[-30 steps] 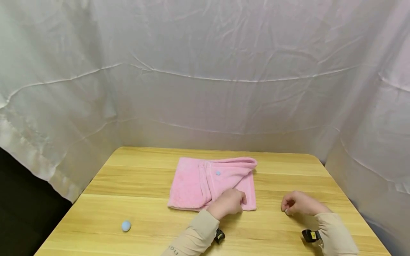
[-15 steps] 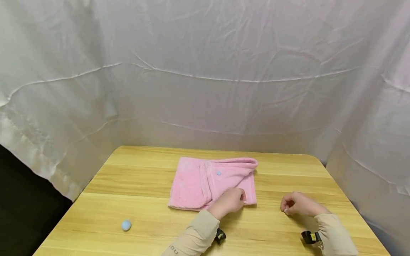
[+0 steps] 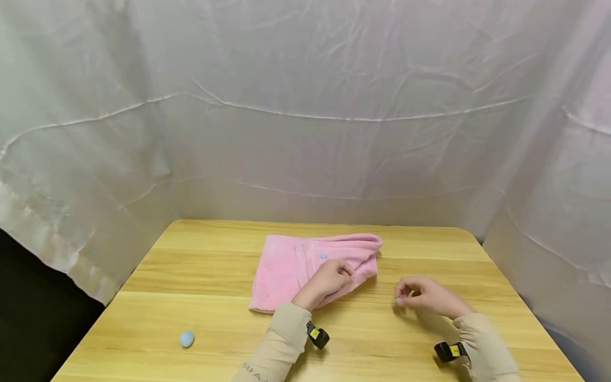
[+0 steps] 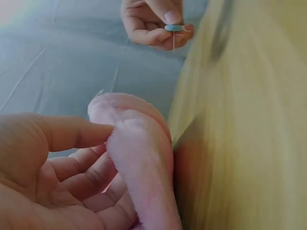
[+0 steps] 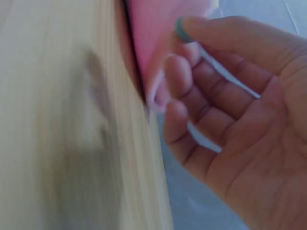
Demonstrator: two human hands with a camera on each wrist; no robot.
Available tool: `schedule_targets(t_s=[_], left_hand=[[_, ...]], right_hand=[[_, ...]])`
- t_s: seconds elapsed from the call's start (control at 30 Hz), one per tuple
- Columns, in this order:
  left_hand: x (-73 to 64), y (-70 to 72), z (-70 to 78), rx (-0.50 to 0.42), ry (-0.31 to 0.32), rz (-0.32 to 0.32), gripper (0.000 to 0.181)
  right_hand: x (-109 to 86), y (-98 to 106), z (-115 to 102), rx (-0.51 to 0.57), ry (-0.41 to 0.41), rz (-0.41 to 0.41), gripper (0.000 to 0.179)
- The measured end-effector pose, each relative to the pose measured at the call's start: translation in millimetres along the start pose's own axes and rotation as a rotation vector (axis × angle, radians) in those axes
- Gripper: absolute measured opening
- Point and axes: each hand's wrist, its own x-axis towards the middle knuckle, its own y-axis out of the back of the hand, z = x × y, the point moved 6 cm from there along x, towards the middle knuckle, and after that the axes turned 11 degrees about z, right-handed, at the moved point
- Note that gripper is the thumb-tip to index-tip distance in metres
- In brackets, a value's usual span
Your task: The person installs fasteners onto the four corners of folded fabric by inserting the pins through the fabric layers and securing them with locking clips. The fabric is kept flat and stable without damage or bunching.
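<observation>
A pink towel [image 3: 279, 270] lies folded on the table, a small light-blue round head [image 3: 323, 255] showing on its upper face. My left hand [image 3: 329, 278] pinches the towel's near right edge between thumb and fingers; in the left wrist view the plush fold [image 4: 144, 158] rises beside the fingertips. Right of the towel, apart from it, my right hand [image 3: 429, 297] is just above the table. Its thumb and finger pinch a blue-headed pin [image 4: 173, 28], whose thin shaft points down in the left wrist view. Only the pin's blue head [image 5: 182, 29] shows in the right wrist view.
A light-blue rounded object [image 3: 187, 339] lies at the table's left front. The wooden table [image 3: 229, 361] has rounded far corners. Pale curtains [image 3: 305, 159] hang behind it and at both sides.
My left hand has moved up and left, drawing the towel's near right corner over onto the towel. The right hand has moved left, toward the towel, with the pin.
</observation>
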Motion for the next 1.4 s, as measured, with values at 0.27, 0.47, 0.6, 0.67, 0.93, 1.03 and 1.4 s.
schedule_targets(t_s=[0.27, 0.47, 0.6, 0.67, 0.93, 1.03, 1.4], left_hand=[[4.7, 9.6, -11.9, -0.322, 0.177, 0.013, 0.029], [8.1, 15.8, -14.3, -0.241, 0.150, 0.051, 0.029], [9.0, 16.9, -15.9, -0.247, 0.167, 0.065, 0.027], [9.7, 16.9, -16.5, -0.244, 0.177, 0.070, 0.026], [11.1, 17.1, -17.6, -0.244, 0.187, 0.077, 0.027], [11.9, 16.4, -17.9, -0.236, 0.189, 0.075, 0.028], [10.6, 15.0, -16.9, -0.254, 0.186, 0.063, 0.025]], right_hand=[[27.9, -19, -16, 0.119, 0.001, 0.104, 0.011], [46.4, -33, -19, 0.141, 0.003, 0.167, 0.011], [55.0, -40, -21, 0.156, -0.004, 0.197, 0.015], [57.8, -42, -22, 0.164, -0.012, 0.209, 0.016], [65.6, -47, -22, 0.140, -0.005, 0.263, 0.015], [66.9, -49, -23, 0.124, 0.006, 0.293, 0.016], [69.0, -49, -31, -0.045, 0.042, 0.419, 0.040]])
